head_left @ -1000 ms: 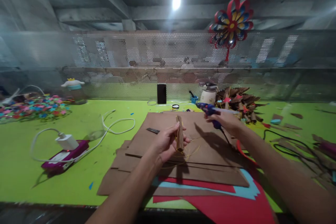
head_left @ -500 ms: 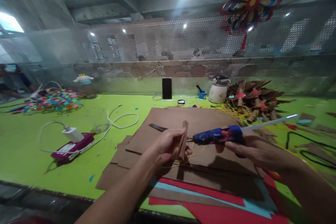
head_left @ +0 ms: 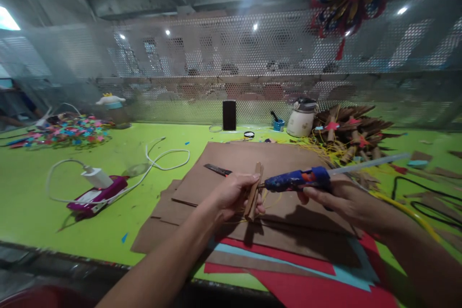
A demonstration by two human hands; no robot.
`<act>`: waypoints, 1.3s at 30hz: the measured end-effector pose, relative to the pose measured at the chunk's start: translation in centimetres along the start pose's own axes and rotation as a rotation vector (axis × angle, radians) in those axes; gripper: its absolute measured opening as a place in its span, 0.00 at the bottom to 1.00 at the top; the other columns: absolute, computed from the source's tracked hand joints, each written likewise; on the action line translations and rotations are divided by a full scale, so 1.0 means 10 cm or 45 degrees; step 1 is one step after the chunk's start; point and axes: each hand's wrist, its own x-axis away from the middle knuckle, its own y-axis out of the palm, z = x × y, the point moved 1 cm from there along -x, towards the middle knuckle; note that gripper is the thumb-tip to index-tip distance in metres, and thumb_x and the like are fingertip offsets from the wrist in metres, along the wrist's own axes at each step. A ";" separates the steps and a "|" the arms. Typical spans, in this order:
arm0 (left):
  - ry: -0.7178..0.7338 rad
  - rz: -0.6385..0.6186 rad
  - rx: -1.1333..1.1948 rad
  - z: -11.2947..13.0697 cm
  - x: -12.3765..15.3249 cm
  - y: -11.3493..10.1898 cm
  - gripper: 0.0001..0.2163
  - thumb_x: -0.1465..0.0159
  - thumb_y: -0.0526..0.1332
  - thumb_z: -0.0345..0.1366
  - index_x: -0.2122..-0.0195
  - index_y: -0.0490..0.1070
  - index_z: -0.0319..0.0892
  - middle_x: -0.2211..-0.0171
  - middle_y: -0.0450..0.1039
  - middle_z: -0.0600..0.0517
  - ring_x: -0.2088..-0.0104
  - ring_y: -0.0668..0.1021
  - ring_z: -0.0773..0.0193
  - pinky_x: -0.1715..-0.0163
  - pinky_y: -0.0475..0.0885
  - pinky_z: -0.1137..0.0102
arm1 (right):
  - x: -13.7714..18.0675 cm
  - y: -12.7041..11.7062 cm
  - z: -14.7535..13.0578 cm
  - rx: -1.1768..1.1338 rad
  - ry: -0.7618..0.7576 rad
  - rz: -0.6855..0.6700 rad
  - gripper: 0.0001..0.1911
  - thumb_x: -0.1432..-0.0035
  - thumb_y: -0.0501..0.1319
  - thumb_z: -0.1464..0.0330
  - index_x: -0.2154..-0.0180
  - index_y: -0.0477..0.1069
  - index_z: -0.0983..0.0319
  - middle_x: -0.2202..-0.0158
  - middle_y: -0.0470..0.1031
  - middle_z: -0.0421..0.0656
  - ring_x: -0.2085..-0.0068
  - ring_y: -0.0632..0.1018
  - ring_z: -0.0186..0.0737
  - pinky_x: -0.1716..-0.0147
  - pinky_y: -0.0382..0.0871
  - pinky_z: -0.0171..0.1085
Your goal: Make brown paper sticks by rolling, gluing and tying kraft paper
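Observation:
Between the fingers of my left hand (head_left: 236, 195) is a folded strip of brown cardboard (head_left: 254, 197), held upright at a slight tilt. My right hand (head_left: 330, 197) grips a blue hot glue gun (head_left: 298, 180) with a long clear glue stick (head_left: 371, 163) sticking out of its back. The gun's nozzle points left and meets, or nearly meets, the cardboard strip. Thin yellow string hangs about the strip. Beneath both hands lies a stack of brown cardboard sheets (head_left: 224, 154), with a dark utility knife blade (head_left: 216, 170) on top, left of my left hand.
Red paper (head_left: 299, 288) and light blue paper sheets lie under the near edge. A purple power strip (head_left: 97, 197) with a white charger stands left. Rolled brown cardboard pieces (head_left: 346, 139) are heaped back right, near a white jar (head_left: 301, 118). Colourful paper stars (head_left: 72, 132) lie back left.
The view has tipped slightly downward. The cardboard strip has turned a little in my left hand, and the glue gun has shifted slightly left with its nozzle still against or near the strip.

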 end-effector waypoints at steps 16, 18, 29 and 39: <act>-0.049 -0.005 -0.003 -0.01 -0.01 0.00 0.09 0.40 0.53 0.36 0.73 0.65 0.36 0.83 0.68 0.50 0.83 0.75 0.63 0.82 0.68 0.72 | 0.06 0.01 0.00 -0.129 -0.068 0.088 0.19 0.43 0.53 0.56 0.74 0.73 0.62 0.79 0.69 0.42 0.72 0.71 0.38 0.77 0.65 0.31; -0.047 -0.010 -0.004 -0.01 -0.01 0.00 0.09 0.40 0.53 0.35 0.72 0.65 0.35 0.83 0.68 0.50 0.83 0.75 0.63 0.82 0.68 0.72 | 0.06 0.01 -0.01 -0.120 -0.057 0.087 0.19 0.43 0.53 0.55 0.74 0.73 0.62 0.79 0.69 0.42 0.73 0.71 0.38 0.78 0.64 0.31; -0.068 0.010 -0.005 0.02 0.02 0.02 0.09 0.40 0.52 0.35 0.71 0.66 0.34 0.84 0.68 0.49 0.83 0.75 0.64 0.83 0.68 0.74 | 0.07 0.01 -0.01 -0.093 -0.052 0.084 0.21 0.43 0.53 0.54 0.76 0.72 0.62 0.78 0.71 0.42 0.72 0.71 0.37 0.75 0.66 0.32; 0.008 0.009 -0.022 0.01 -0.02 -0.01 0.08 0.40 0.54 0.35 0.73 0.65 0.35 0.82 0.68 0.49 0.82 0.75 0.64 0.82 0.69 0.73 | 0.05 -0.03 0.00 -0.131 -0.050 0.082 0.23 0.41 0.49 0.53 0.76 0.70 0.62 0.74 0.71 0.43 0.70 0.72 0.39 0.70 0.67 0.34</act>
